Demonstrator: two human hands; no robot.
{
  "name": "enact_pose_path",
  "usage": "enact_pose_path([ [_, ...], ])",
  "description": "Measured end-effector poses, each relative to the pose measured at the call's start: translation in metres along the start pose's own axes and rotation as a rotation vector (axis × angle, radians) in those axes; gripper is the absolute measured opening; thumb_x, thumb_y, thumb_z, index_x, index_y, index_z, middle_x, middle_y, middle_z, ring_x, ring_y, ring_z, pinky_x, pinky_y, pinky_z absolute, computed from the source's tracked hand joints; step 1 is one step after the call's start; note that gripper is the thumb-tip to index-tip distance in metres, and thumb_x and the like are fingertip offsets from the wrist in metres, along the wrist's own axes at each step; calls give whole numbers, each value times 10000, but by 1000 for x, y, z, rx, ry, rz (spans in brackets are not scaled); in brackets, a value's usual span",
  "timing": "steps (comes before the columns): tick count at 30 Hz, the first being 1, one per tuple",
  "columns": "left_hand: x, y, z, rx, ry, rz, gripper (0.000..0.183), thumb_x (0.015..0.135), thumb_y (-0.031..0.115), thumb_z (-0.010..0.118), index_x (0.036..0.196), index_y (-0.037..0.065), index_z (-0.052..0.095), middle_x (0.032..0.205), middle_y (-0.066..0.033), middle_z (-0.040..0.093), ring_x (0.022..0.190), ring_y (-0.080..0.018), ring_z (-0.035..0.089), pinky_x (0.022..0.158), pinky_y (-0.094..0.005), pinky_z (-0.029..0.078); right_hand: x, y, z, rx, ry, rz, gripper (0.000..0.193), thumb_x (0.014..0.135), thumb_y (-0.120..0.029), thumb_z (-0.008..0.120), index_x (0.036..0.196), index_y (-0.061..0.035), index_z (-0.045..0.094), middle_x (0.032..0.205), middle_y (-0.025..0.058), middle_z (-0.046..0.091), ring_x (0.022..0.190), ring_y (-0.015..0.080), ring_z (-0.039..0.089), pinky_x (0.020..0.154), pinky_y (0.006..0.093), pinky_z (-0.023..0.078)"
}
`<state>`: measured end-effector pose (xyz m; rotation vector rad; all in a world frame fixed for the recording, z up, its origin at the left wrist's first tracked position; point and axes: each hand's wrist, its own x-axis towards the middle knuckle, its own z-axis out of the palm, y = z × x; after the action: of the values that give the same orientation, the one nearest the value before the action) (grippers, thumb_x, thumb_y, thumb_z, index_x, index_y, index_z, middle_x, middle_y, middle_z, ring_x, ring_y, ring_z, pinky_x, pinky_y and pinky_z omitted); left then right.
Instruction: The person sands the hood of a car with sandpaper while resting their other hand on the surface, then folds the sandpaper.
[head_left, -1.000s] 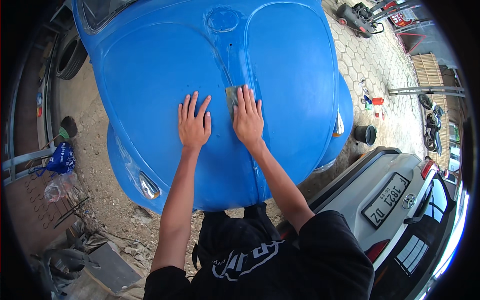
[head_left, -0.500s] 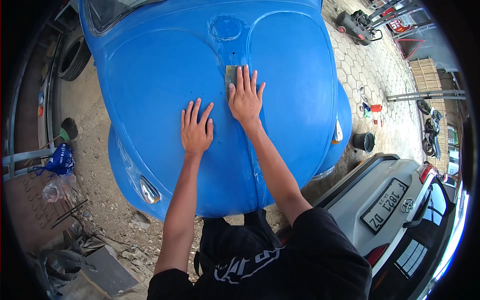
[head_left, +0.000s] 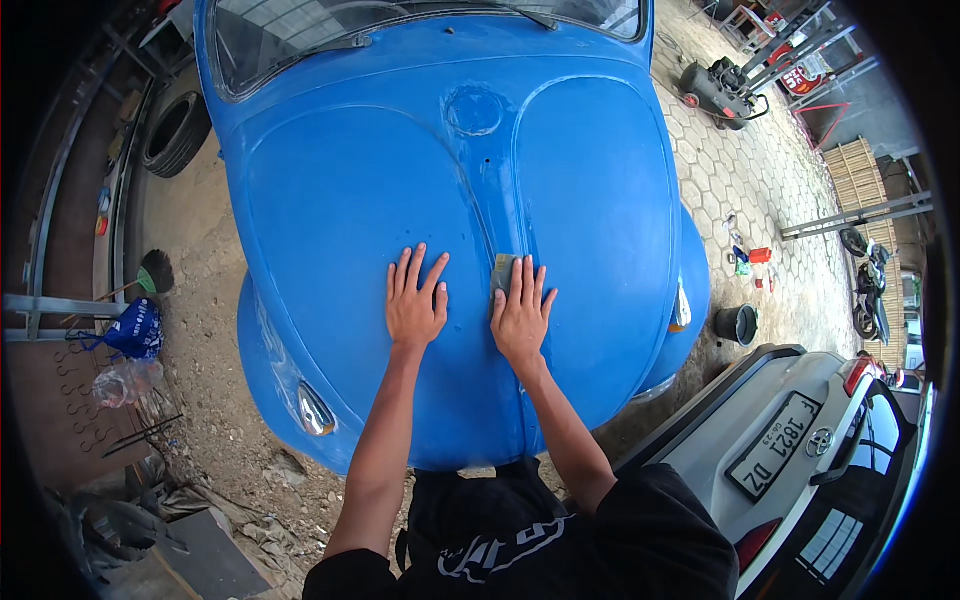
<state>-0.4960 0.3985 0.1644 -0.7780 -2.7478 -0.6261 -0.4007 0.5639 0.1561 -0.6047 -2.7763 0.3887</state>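
Observation:
A matte blue car hood curves below both my hands. My left hand lies on its left part, palm down, fingers spread, holding nothing. Right of it, my right hand presses a small grey-brown sheet of sandpaper against the raised centre ridge. Its long fingers point away from me and cover much of the sheet; the upper left edge still shows. Wet-looking spots dot the paint near my left hand. Farther up the ridge are a small hole and a rough, scuffed round patch.
A silver car stands close on the right, with a black bucket beyond its corner. An air compressor sits on the paving at far right. A loose tyre and a broom are at left.
My right hand has slid the sandpaper down the ridge toward me. My left hand stays flat in about the same place on the hood. The view has tilted up, showing more windshield.

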Motion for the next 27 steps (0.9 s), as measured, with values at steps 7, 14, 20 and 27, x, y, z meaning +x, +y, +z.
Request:
enact_pose_path([
  [7, 2, -3, 0, 37, 13, 13, 475, 1003, 261, 483, 1474, 306, 527, 1590, -72, 408, 1473, -313, 356, 1227, -526, 256, 6, -3, -1, 24, 36, -9, 566, 1071, -345, 380, 1568, -75, 358, 1628, 127, 346, 1512, 380, 284, 1193, 640, 171],
  [14, -1, -3, 0, 34, 19, 12, 468, 1007, 263, 479, 1471, 303, 530, 1585, -77, 413, 1472, -316, 358, 1224, -528, 260, 3, -5, 2, -12, 42, -4, 565, 1067, -338, 375, 1570, -81, 356, 1633, 133, 334, 1510, 386, 287, 1187, 654, 170],
  [20, 2, 0, -1, 30, 11, 8, 469, 1005, 258, 486, 1470, 299, 532, 1583, -78, 417, 1471, -315, 359, 1227, -521, 254, 72, -19, 8, 36, 123, -37, 570, 1061, -335, 375, 1574, -88, 350, 1631, 144, 331, 1514, 387, 274, 1191, 659, 156],
  [27, 2, -4, 1, 40, 5, 2, 456, 1010, 270, 474, 1460, 303, 541, 1580, -72, 421, 1476, -307, 355, 1234, -511, 245, 49, -11, 4, 23, 60, -51, 574, 1064, -354, 391, 1576, -97, 350, 1635, 130, 327, 1516, 381, 272, 1191, 659, 160],
])
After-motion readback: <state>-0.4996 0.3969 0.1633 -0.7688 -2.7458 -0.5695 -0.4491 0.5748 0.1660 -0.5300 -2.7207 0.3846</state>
